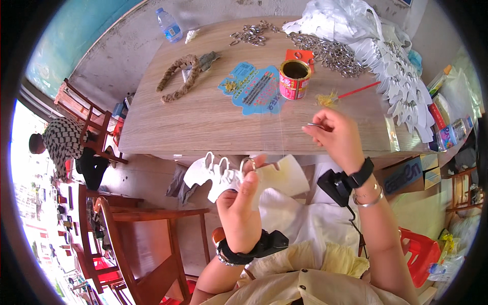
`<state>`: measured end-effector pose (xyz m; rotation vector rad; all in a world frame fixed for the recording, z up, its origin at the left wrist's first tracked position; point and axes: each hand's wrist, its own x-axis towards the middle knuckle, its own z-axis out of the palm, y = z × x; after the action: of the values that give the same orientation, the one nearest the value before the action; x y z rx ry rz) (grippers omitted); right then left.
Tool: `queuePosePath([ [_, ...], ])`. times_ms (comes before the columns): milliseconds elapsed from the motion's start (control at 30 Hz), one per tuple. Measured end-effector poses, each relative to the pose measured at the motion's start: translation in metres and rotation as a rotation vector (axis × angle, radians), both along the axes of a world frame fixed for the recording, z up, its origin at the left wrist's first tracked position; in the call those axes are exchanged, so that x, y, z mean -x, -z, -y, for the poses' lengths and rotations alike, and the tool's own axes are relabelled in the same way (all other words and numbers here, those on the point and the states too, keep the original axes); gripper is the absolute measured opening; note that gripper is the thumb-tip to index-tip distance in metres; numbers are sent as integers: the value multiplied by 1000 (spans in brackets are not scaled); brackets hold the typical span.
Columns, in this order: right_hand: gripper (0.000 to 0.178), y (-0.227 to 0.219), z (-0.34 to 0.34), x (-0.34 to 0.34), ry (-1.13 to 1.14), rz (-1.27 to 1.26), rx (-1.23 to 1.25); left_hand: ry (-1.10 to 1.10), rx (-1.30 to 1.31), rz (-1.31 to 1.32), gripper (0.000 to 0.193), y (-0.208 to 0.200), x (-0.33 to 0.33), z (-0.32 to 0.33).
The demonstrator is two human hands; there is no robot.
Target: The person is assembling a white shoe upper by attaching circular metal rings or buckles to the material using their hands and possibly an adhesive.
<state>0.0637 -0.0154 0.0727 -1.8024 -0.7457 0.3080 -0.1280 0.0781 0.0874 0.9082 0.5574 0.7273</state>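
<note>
My left hand (238, 216) is closed around several white cut-out pieces (217, 179) joined by metal rings, just in front of the table edge. One ring (247, 162) stands up by its thumb. A cream-coloured flat piece (290, 178) spreads to the right of these fingers. My right hand (339, 140) is raised above the table's near edge, its fingertips pinching a small curved metal piece (316, 125), perhaps a ring seen edge-on. A fine thread (281, 129) hangs between the tin and the left hand's work.
On the table (168, 124) stand an open tin (295, 87) and a bottle (169, 25). A blue card (254, 89), headband (180, 79), red stick (358, 90) and loose metal rings (330, 53) lie there. White ringed pieces (401, 76) pile at right. Another person (63, 140) sits far left.
</note>
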Motion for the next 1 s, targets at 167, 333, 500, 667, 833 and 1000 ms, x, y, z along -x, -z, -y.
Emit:
queuePosePath([
  [167, 15, 11, 32, 13, 58, -20, -125, 130, -245, -205, 30, 1, 3, 14],
  [333, 14, -13, 66, 34, 109, -269, -162, 251, 10, -61, 26, -4, -4, 23],
  [500, 12, -40, 85, 59, 70, -183, -296, 371, 14, -25, 22, -9, -4, 23],
  [667, 14, -62, 78, 81, -1, -63, -291, 385, 1, -106, 23, -15, -2, 24],
  [833, 8, -63, 70, 81, -56, 174, -196, 378, -32, -108, 23, -23, -2, 27],
  [1000, 6, -59, 68, 84, -56, 78, -278, 382, -48, -99, 21, -23, 2, 27],
])
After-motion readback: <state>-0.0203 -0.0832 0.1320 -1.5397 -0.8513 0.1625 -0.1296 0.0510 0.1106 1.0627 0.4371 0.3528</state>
